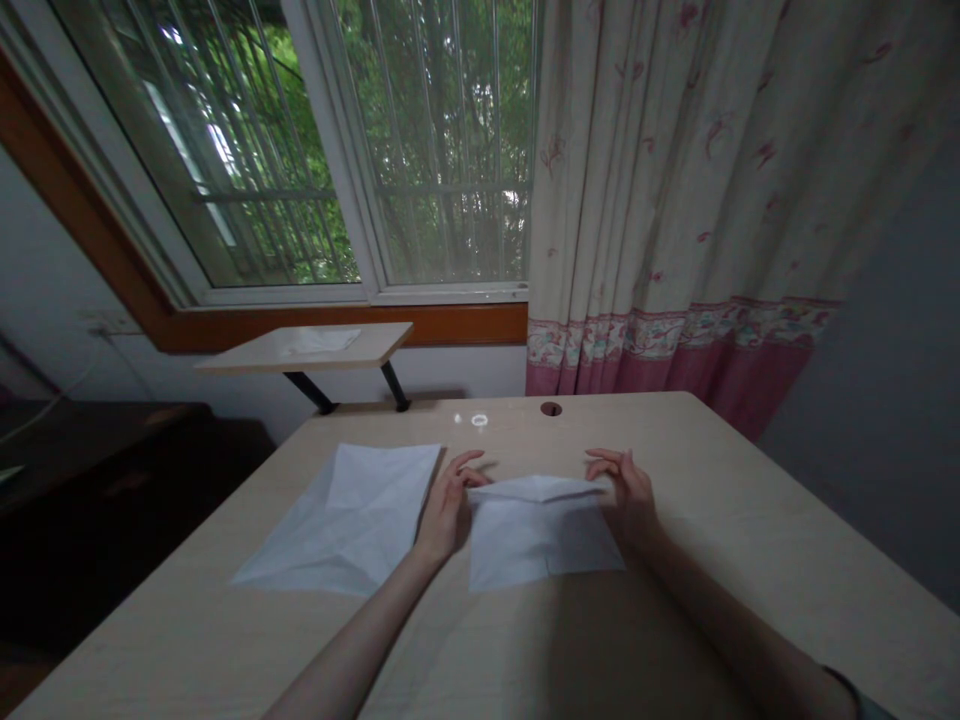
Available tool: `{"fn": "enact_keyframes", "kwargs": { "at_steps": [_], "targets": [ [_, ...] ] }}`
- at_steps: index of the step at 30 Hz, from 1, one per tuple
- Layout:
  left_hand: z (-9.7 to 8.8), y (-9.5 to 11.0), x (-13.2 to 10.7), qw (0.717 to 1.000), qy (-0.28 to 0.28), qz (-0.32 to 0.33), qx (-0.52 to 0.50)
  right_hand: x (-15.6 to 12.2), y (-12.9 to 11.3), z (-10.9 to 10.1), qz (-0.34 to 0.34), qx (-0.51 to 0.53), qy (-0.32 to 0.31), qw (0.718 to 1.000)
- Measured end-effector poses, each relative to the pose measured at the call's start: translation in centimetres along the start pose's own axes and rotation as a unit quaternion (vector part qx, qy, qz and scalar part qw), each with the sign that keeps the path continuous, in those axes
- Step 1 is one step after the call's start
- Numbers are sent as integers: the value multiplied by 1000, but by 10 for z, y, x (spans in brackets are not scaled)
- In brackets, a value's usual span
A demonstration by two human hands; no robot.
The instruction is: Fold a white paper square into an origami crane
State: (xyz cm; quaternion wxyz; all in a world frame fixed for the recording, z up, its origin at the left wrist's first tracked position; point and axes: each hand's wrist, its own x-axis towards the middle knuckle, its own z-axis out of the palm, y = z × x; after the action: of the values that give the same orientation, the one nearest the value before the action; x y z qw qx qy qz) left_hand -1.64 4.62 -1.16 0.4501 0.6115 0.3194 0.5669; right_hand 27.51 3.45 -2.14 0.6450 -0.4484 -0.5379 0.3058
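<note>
two bare hands are at work over one folded white sheet [544, 545], which lies flat on the pale desk [757, 530]; i take that sheet as the centre of my dial, with 12 o'clock at its far edge. along 12 o'clock a narrow flap [538, 488] is turned up, raised slightly in the middle. a short dark line shows at 6 o'clock, close to the near edge.

at 10 o'clock i find the left hand [448, 505] partly open, index finger extended and the others bent, fingertips at the flap's corner. at 2 o'clock i find the right hand [634, 500] half curled, its fingers bent inward at the opposite corner. thumbs are hidden, so i cannot tell whether either hand pinches the paper.

at 9 o'clock, beyond the left hand, i record a second white sheet [356, 530], larger, creased and lying flat. at 10 to 11 o'clock a small raised shelf [244, 355] on black legs bears another white paper [326, 342]. at 12 o'clock i note a round brown hole [551, 409] near the desk's far edge. a barred window [450, 150] stands at 11 o'clock, a floral curtain [675, 200] at 1 o'clock.
</note>
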Motion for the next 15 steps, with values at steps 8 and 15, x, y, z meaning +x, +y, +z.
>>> {"fn": "enact_keyframes", "kwargs": {
  "at_steps": [8,15],
  "targets": [
    [3,17,-3,980,-103,-19,169,3,6,3,70,-26,-138,988],
    [21,26,-12,876,-193,53,440,-7,0,10,-35,-192,-264,945]
  ]
}}
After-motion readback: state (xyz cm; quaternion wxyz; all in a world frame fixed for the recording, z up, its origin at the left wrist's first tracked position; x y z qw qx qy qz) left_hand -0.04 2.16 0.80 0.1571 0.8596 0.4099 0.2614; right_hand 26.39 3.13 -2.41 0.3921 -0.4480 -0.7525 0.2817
